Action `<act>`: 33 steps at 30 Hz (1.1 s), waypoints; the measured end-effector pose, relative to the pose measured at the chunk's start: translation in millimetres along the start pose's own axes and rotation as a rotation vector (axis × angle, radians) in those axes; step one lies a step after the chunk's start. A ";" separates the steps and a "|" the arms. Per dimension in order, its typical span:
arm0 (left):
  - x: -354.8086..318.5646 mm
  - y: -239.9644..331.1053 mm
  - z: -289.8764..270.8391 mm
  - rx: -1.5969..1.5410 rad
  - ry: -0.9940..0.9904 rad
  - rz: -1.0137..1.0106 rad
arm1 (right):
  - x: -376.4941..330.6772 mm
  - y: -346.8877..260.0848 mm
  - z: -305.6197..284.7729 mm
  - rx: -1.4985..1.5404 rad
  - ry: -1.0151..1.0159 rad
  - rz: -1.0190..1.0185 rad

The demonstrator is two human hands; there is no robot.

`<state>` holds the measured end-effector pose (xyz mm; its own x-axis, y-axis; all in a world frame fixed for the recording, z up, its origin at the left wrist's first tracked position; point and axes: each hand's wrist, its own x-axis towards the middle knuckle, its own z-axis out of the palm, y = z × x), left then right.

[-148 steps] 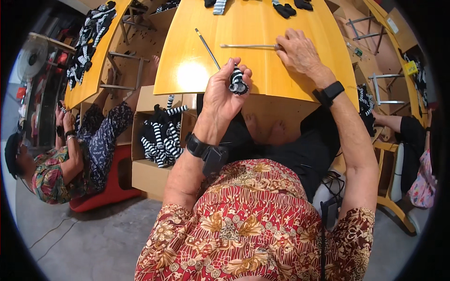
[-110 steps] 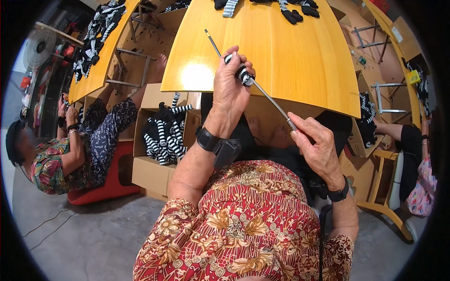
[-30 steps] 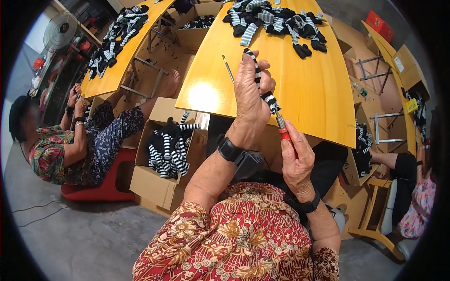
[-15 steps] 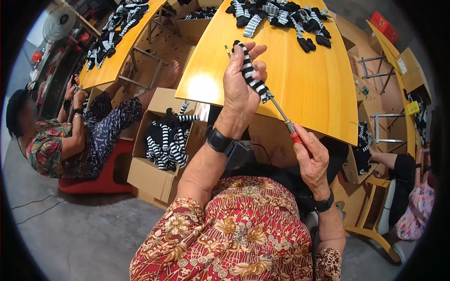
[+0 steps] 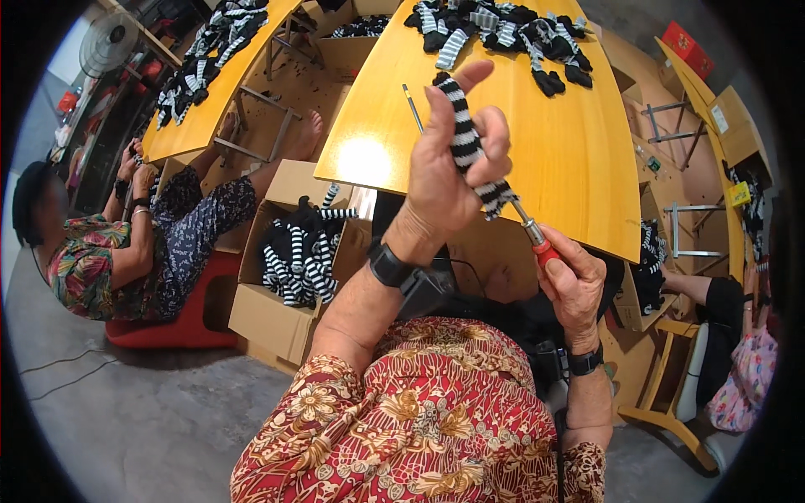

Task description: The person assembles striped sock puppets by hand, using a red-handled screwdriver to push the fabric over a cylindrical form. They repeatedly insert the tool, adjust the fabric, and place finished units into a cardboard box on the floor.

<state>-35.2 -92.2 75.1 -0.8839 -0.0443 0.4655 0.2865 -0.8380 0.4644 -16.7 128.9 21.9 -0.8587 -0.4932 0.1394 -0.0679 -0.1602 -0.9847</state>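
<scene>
My left hand holds a small black-and-white striped knitted sock above the near edge of the yellow table. Its fingers curl over the sock's middle, while the thumb and index finger stick up beside the black closed end. In my right hand is a screwdriver-like tool with a red handle and a metal collar. Its thin shaft runs up to the sock's open cuff; the rest of the shaft is hidden. Left of my left hand, a thin dark stick with a yellow end shows, its lower part hidden.
Striped and black socks lie heaped at the table's far end. A cardboard box of striped socks stands to the left, another box to the right. A co-worker sits left on a red stool; another person sits far right.
Both hands have shifted to the right with the sock and the tool. My left index finger has stretched away from the sock's end. Less of the tool's shaft shows below the cuff.
</scene>
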 end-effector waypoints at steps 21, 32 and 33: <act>-6.4 -8.3 -2.6 0.408 0.590 0.118 | 8.1 -4.6 29.0 -0.633 0.068 -0.467; -2.2 13.7 -46.4 -0.328 0.422 0.064 | -20.4 10.5 28.5 -0.544 0.075 -0.417; -1.7 12.8 -46.9 -0.351 0.396 0.056 | -20.9 14.1 29.5 -0.518 0.079 -0.416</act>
<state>-47.3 -128.4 44.9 -0.9621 -0.2394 0.1304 0.2566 -0.9569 0.1358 15.2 111.7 8.2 -0.7415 -0.4122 0.5295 -0.6195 0.1173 -0.7762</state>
